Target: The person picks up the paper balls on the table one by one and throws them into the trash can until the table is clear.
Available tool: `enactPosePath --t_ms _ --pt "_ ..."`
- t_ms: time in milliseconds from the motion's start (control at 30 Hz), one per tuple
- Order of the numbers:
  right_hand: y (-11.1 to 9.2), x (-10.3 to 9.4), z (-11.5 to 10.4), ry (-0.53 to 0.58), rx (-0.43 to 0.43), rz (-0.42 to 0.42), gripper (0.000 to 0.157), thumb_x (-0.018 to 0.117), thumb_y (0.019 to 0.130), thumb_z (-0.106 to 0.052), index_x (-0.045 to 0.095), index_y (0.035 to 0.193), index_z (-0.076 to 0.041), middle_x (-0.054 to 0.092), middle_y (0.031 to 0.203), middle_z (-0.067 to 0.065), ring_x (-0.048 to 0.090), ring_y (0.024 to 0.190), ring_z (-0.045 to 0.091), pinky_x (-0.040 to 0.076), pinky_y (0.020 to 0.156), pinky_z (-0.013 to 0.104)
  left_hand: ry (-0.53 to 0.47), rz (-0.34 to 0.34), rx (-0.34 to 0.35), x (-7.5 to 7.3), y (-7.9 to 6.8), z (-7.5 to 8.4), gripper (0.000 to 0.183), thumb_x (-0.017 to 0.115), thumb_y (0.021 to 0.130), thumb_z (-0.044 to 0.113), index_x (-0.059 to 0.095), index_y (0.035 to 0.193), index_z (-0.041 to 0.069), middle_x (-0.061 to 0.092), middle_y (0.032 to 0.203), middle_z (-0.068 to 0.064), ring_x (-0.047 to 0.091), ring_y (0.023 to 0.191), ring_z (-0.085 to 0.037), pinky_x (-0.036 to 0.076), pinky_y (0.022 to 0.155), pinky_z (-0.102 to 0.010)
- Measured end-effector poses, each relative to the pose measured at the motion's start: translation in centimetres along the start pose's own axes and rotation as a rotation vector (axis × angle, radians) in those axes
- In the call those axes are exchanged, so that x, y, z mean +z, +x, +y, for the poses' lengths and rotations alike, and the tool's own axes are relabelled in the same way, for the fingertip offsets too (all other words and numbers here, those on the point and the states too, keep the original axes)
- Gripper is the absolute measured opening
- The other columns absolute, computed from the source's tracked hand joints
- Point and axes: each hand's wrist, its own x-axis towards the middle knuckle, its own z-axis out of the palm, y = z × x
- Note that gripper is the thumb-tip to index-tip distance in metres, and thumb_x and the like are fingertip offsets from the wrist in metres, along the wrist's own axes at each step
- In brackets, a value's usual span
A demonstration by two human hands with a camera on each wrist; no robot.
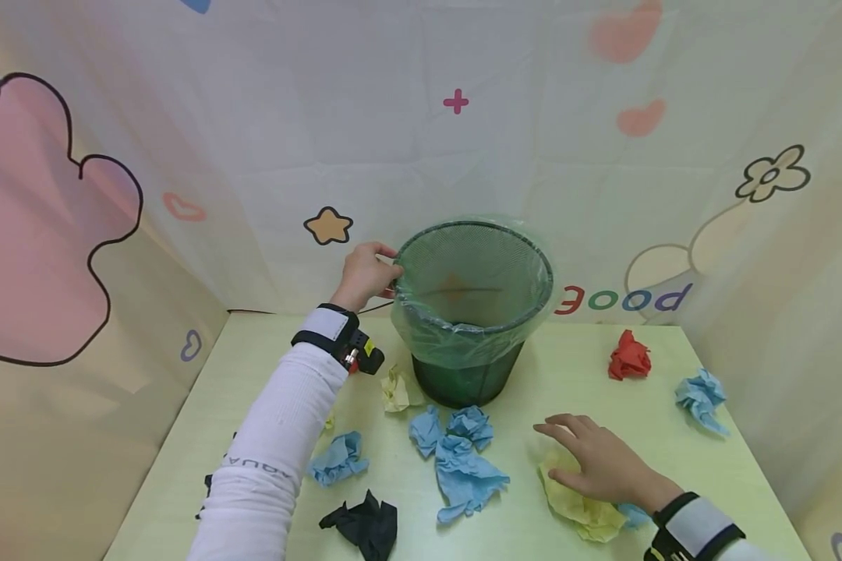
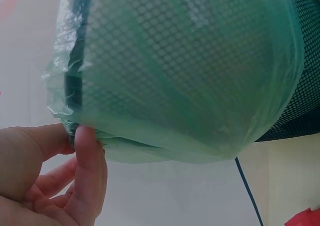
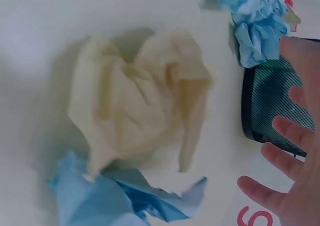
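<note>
My left hand (image 1: pixel 366 274) pinches the left rim of a dark mesh waste bin (image 1: pixel 463 382), which stands upright at the back of the table. A thin green plastic bag (image 1: pixel 421 327) lines the bin and folds over its rim. Thumb and fingers meet at the bagged rim in the left wrist view, close to the bag's folded edge (image 2: pixel 135 148). With fingers spread, my right hand (image 1: pixel 603 463) is over a crumpled yellow paper (image 1: pixel 592 518) and holds nothing. The right wrist view shows blue crumpled paper (image 3: pixel 110 201) against that yellow paper.
Several blue crumpled papers (image 1: pixel 466 475) lie in front of the bin, with a smaller yellow one (image 1: pixel 395 389) beside its base. Black paper (image 1: pixel 365 526) is at the front. Red paper (image 1: pixel 629 356) and blue paper (image 1: pixel 702 400) lie at the right. A printed curtain (image 1: pixel 393 117) surrounds the table.
</note>
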Motion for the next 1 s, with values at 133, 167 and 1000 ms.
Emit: enactPosePath --t_ms 133,167,1000 --pt "-0.8 1.1 -0.4 0.060 0.019 -0.039 0.058 0.068 0.080 -0.042 0.046 0.132 -0.027 0.047 0.131 0.006 0.048 0.115 0.028 0.046 0.087 0.052 0.001 0.002 0.003 -0.1 0.0 0.0 0.032 0.059 0.087 0.008 0.054 0.118 0.003 0.059 0.089 -0.012 0.060 0.057 -0.014 0.054 0.057 -0.026" --pt "-1.0 1.4 -0.4 0.074 0.025 -0.050 0.059 0.068 0.080 -0.042 0.046 0.133 -0.027 0.047 0.132 0.006 0.047 0.116 0.029 0.046 0.087 0.052 0.000 0.002 0.003 -0.1 0.0 0.0 0.032 0.059 0.087 0.008 0.054 0.118 0.003 0.059 0.089 -0.012 0.060 0.057 -0.014 0.054 0.057 -0.026" --pt "-2.9 5.4 1.0 0.076 0.036 -0.221 0.073 0.070 0.078 -0.042 0.036 0.141 -0.025 0.035 0.142 0.011 0.041 0.119 0.035 0.046 0.081 0.056 -0.012 -0.015 -0.006 -0.1 -0.2 0.1 0.032 0.060 0.088 0.010 0.053 0.118 0.003 0.060 0.088 -0.013 0.061 0.057 -0.013 0.055 0.059 -0.028"
